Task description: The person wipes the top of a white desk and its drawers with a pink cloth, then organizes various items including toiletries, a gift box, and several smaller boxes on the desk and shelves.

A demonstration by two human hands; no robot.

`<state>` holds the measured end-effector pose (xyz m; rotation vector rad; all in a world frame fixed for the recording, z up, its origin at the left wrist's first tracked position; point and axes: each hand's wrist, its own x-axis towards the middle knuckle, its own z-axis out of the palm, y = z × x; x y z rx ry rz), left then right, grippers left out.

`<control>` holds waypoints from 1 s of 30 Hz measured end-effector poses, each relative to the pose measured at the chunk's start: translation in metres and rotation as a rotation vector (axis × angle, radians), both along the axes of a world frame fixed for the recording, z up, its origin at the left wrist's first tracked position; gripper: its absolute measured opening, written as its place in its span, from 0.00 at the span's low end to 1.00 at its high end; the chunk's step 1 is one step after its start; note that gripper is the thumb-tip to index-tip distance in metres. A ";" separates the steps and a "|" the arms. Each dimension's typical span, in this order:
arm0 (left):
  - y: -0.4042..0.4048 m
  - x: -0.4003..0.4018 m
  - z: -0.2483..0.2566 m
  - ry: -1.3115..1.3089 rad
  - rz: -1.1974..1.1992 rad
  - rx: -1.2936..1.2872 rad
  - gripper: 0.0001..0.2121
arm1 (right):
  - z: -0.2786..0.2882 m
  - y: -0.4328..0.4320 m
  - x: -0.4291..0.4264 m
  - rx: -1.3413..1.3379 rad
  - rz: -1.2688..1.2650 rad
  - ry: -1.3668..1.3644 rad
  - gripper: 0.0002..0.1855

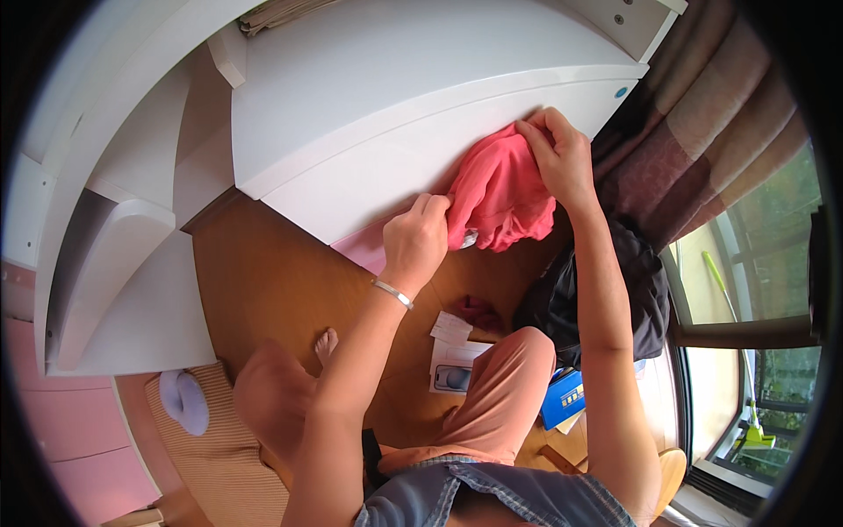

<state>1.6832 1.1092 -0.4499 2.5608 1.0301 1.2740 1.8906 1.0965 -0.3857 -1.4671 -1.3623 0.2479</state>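
Note:
A coral-pink cloth garment (504,191) hangs bunched between my two hands, in front of the white cabinet (369,165). My left hand (421,234), with a silver bangle at its wrist, pinches the garment's lower left edge. My right hand (560,151) grips its upper right edge between thumb and fingers. A small white tag or patch shows beneath the cloth near my left hand. Below, a dark pink cloth (479,312) lies on the wooden floor.
A black bag or bundle (639,296) sits beside my right forearm, under a curtain (711,132). Papers (451,327), a white box with a phone picture (450,378) and a blue folder (563,398) lie on the floor. White shelving (138,283) stands left.

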 end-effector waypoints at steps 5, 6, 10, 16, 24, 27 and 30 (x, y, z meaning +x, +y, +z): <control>0.011 0.005 0.047 -0.108 -0.071 0.064 0.06 | -0.056 -0.001 0.031 -0.072 0.010 0.268 0.10; 0.015 0.010 0.061 -0.127 -0.120 0.101 0.07 | -0.068 -0.006 0.037 -0.096 -0.044 0.163 0.11; 0.017 0.021 0.064 0.074 -0.088 0.174 0.06 | -0.075 -0.005 0.035 -0.085 -0.089 0.264 0.11; 0.004 -0.004 -0.006 -0.032 -0.058 0.008 0.03 | -0.007 0.008 0.002 0.050 -0.028 0.018 0.10; 0.019 0.021 0.072 -0.143 -0.166 0.244 0.06 | -0.084 -0.012 0.037 -0.014 -0.061 0.198 0.10; 0.009 0.030 0.104 -0.064 -0.218 0.171 0.10 | -0.071 -0.026 0.042 0.137 -0.155 0.253 0.10; -0.017 0.008 0.111 -0.301 -0.373 0.235 0.15 | -0.030 -0.051 0.026 0.288 -0.094 0.421 0.06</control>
